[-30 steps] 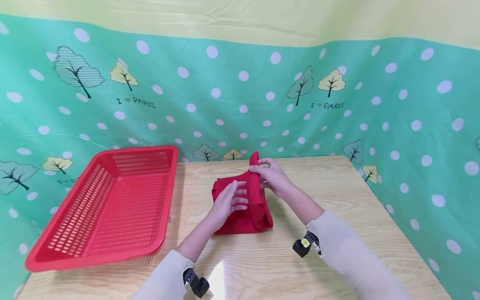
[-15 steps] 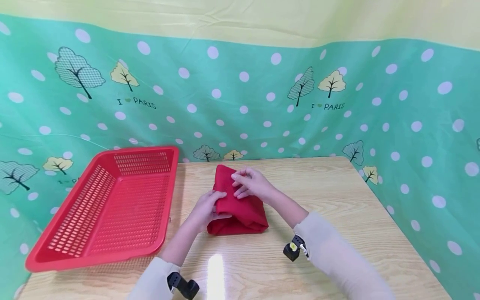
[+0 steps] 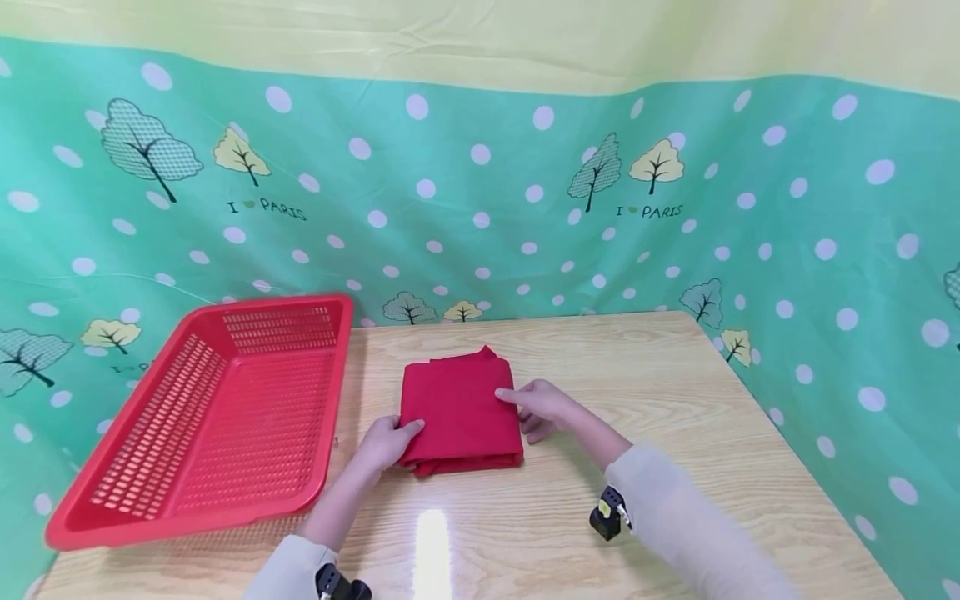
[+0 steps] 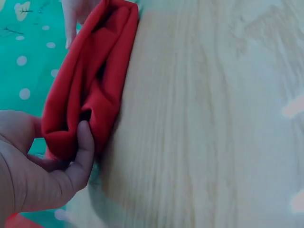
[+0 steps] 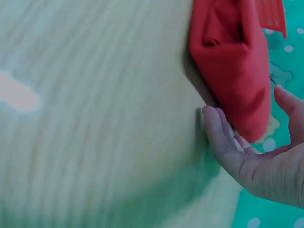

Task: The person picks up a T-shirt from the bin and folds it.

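Your left hand (image 3: 384,440) pinches the near left corner of the folded red cloth (image 3: 459,410), thumb on top, pinning it to the wooden tabletop (image 3: 675,400), while your right hand (image 3: 542,406) rests relaxed against its right edge, squaring it. Half a second ago both hands pressed a bulkier fold; now it lies flat, the red plastic basket (image 3: 150,467) beyond your left hand.

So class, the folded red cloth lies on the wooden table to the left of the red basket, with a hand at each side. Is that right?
Not quite: the head view shows the folded red cloth to the right of the red basket. It does lie on the wooden table, left hand and right hand at its sides.
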Available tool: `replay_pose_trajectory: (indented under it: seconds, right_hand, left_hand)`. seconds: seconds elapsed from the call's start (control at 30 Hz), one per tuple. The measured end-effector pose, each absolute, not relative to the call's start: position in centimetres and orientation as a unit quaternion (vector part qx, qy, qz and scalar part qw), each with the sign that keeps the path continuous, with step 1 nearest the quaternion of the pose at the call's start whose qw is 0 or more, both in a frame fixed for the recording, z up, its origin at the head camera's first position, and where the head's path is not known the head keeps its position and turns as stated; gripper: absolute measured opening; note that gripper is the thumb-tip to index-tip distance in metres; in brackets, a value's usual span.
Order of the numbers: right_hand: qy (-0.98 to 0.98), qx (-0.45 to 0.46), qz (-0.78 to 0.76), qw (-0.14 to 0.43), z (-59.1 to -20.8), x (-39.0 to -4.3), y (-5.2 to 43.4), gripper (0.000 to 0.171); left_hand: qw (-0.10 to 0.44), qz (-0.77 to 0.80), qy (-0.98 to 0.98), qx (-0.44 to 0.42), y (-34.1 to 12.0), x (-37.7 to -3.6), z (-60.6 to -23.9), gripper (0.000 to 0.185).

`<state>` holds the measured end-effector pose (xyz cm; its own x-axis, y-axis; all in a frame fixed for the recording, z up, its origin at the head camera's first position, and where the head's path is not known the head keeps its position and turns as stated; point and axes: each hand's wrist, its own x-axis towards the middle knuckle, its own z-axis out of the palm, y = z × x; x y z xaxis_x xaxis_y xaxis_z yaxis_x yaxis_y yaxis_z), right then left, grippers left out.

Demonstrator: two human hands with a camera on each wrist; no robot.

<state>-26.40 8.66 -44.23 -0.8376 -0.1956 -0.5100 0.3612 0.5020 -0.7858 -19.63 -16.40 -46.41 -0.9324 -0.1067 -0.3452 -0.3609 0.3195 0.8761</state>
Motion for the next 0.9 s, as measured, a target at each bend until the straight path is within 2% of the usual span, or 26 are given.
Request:
replay_pose_trajectory:
  seconds: [0.2, 0.3, 0.33, 0.4, 0.5, 0.57, 0.63, 0.7, 0.9]
  right_hand:
    - [0.789, 0.057, -0.542, 0.283, -45.6, -26.3, 8.0, 0.037]
    - [0.785, 0.067, -0.555, 0.268, -46.0, -26.5, 8.0, 0.033]
    - [0.784, 0.067, -0.557, 0.265, -46.1, -26.5, 8.1, 0.033]
    - [0.785, 0.071, -0.557, 0.261, -46.4, -26.6, 8.3, 0.037]
    - [0.787, 0.068, -0.557, 0.255, -46.6, -26.7, 8.5, 0.042]
    - [0.787, 0.063, -0.561, 0.25, -46.8, -26.8, 8.5, 0.046]
    - [0.787, 0.06, -0.564, 0.241, -46.9, -26.9, 8.6, 0.047]
    - [0.789, 0.059, -0.565, 0.234, -47.0, -27.0, 8.8, 0.05]
    - [0.814, 0.052, -0.541, 0.206, -47.4, -27.0, 9.1, 0.054]
  left_hand:
    - [0.118, 0.51, 0.846, -0.103, -15.8, -19.9, -46.6, 0.026]
    - [0.116, 0.479, 0.865, -0.09, -15.6, -20.0, -46.3, 0.026]
    - [0.112, 0.465, 0.874, -0.085, -15.6, -20.1, -46.3, 0.031]
    - [0.088, 0.433, 0.894, -0.075, -15.4, -20.0, -46.2, 0.05]
    - [0.016, 0.345, 0.938, -0.013, -14.8, -19.7, -45.9, 0.078]
    - [-0.029, 0.277, 0.96, 0.042, -14.3, -19.4, -45.7, 0.079]
    - [-0.049, 0.228, 0.967, 0.1, -13.7, -19.1, -45.5, 0.068]
    - [-0.029, 0.211, 0.968, 0.132, -13.2, -19.0, -45.6, 0.061]
    - [0.062, 0.209, 0.967, 0.129, -12.5, -19.4, -46.6, 0.069]
